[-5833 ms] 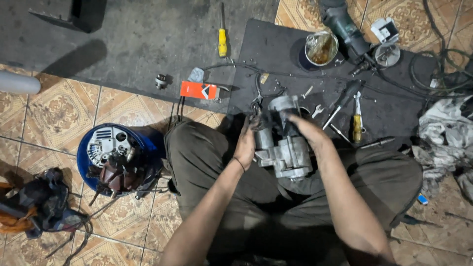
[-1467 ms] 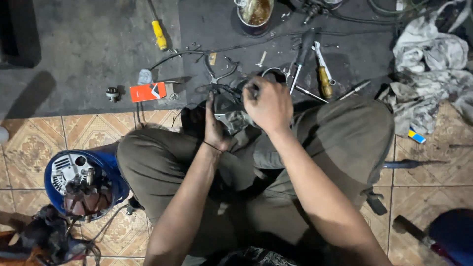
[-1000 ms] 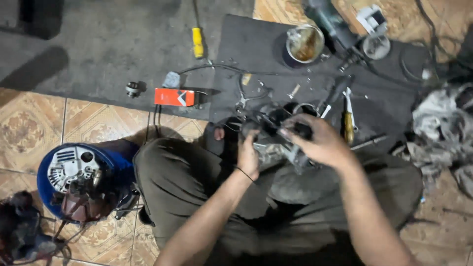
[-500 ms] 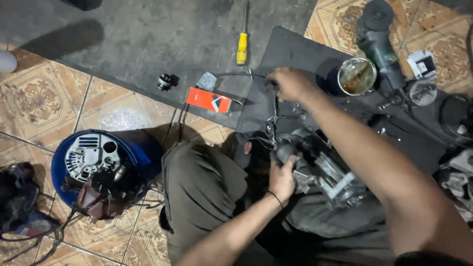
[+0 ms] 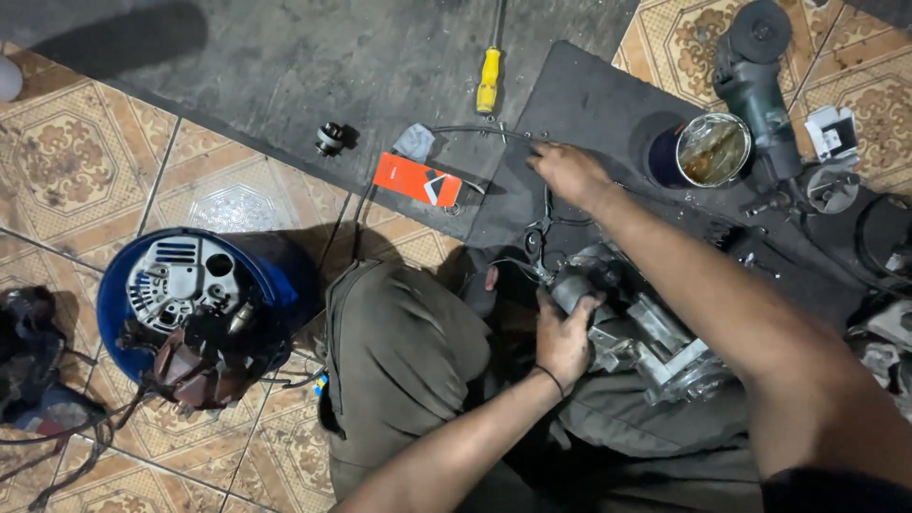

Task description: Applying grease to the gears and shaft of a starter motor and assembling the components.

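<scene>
1. The starter motor (image 5: 632, 328) lies across the person's lap, just off the near edge of the dark mat (image 5: 589, 104).
2. The left hand (image 5: 564, 334) is clamped round its cylindrical nose end.
3. The right hand (image 5: 568, 171) reaches onto the mat, fingertips together on something too small to tell.
4. The motor looks heavy, rigid and greasy, so likely slippery; the round body seems the surest grip.

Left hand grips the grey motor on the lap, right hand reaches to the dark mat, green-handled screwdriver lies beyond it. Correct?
Not quite: the head view shows the screwdriver handle is yellow. Otherwise right: left hand grips the motor, right hand reaches to the mat.
</scene>
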